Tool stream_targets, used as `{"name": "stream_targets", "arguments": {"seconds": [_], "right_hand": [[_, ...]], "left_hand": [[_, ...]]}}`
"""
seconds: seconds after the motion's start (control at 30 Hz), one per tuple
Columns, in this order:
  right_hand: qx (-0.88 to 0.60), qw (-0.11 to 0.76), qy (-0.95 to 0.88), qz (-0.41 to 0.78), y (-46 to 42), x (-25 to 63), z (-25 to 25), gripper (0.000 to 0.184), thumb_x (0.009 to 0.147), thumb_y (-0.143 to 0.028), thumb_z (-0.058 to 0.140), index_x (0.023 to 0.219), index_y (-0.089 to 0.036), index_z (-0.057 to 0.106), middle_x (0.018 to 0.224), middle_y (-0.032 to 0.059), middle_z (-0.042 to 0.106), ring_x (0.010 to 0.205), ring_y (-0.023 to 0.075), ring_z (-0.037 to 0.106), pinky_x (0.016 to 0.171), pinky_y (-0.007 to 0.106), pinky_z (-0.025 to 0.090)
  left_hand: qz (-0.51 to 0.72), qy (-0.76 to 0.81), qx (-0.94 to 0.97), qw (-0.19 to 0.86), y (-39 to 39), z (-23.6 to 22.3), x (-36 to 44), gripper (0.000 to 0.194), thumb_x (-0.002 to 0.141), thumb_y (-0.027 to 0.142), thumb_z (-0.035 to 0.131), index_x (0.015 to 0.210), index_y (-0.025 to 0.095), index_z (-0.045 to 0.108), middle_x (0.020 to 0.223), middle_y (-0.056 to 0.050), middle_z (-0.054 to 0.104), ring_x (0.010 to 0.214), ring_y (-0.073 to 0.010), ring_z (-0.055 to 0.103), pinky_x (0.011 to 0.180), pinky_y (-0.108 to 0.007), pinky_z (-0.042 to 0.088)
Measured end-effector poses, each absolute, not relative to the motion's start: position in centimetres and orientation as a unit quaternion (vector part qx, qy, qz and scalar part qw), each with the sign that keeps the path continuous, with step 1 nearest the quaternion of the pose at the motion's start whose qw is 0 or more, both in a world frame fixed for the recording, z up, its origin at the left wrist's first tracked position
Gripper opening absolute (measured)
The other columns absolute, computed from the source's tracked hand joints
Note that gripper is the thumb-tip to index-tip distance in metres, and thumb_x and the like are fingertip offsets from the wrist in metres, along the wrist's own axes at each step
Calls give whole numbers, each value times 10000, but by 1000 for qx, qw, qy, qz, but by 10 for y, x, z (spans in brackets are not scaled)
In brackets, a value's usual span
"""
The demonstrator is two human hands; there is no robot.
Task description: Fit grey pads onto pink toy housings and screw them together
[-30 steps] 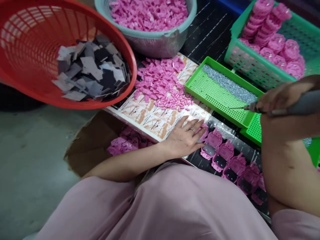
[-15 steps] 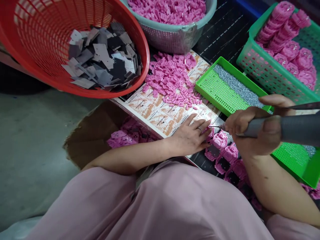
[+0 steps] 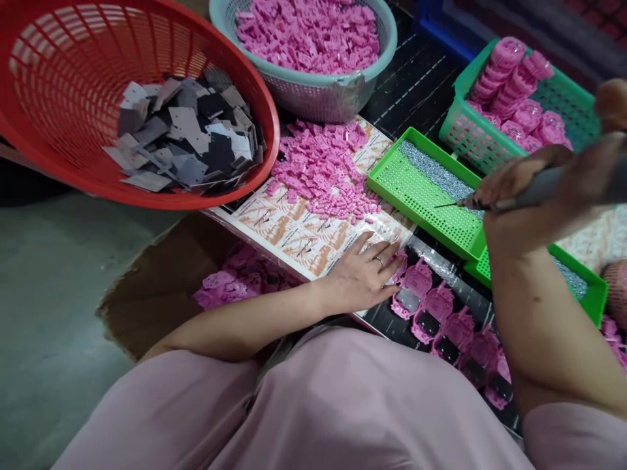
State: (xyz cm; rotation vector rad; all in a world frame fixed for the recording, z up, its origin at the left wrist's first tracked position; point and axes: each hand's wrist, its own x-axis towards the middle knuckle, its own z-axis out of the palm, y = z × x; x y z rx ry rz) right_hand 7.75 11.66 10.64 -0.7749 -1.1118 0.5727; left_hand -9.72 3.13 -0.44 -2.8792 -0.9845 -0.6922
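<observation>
Left hand (image 3: 362,277) lay flat and open, fingertips pinning the first pink plastic piece (image 3: 410,292) in the row on the table. Looked light, stiff, easy to skid. Right hand (image 3: 529,189) gripped the screwdriver (image 3: 553,185) over the green tray (image 3: 424,189).

small assembly workshop, basins of pink plastic parts (image 3: 308,32), green screw trays (image 3: 421,189), red basket (image 3: 63,98) of grey pads

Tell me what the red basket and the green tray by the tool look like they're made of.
Red basket: moulded plastic, semi-gloss, judging by its even slotted lattice. Green tray: likely rigid plastic too, matte, with a regular grid of holes; the glittery grey strip along one side looks like small metal bits, too small to tell.
</observation>
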Motion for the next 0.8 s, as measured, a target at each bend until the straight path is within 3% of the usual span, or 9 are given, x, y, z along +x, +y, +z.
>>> {"name": "stream_targets", "arguments": {"seconds": [0.07,0.17,0.3,0.7,0.8], "right_hand": [[-340,763,-506,213,133,79,100,298,767,-434,646,942,-216,542,357,-134,388,254,94,354,267,217,305],[-349,745,-532,202,145,79,85,230,810,-424,617,909,-239,524,385,-131,402,263,76,376,292,210,312],[-357,731,-540,217,146,78,75,319,763,-516,655,838,-268,468,371,-137,405,259,94,368,285,235,310],[-340,735,-541,227,147,77,76,315,744,-487,693,885,-254,536,375,-133,432,270,96,391,285,231,333],[-295,775,-520,206,137,77,91,254,771,-427,663,685,-230,526,366,-97,426,274,89,407,287,211,332]], "left_hand": [[-207,-316,-926,4,31,-4,-98,457,970,472,429,1244,147,598,1343,-125,590,1209,-241,559,1082,-498,361],[-203,-316,-927,-3,31,-4,-98,457,968,460,438,1261,142,588,1354,-124,581,1220,-244,554,1092,-508,347],[-216,-311,-925,-13,31,-4,-98,465,940,445,502,1267,126,588,1356,-147,575,1220,-265,553,1087,-518,344],[-216,-316,-923,-19,31,-3,-98,441,945,438,492,1244,134,602,1343,-135,588,1213,-253,561,1090,-502,350],[-205,-324,-923,-24,31,-3,-97,445,957,458,455,1234,143,601,1357,-128,578,1219,-243,556,1094,-495,352]]}}
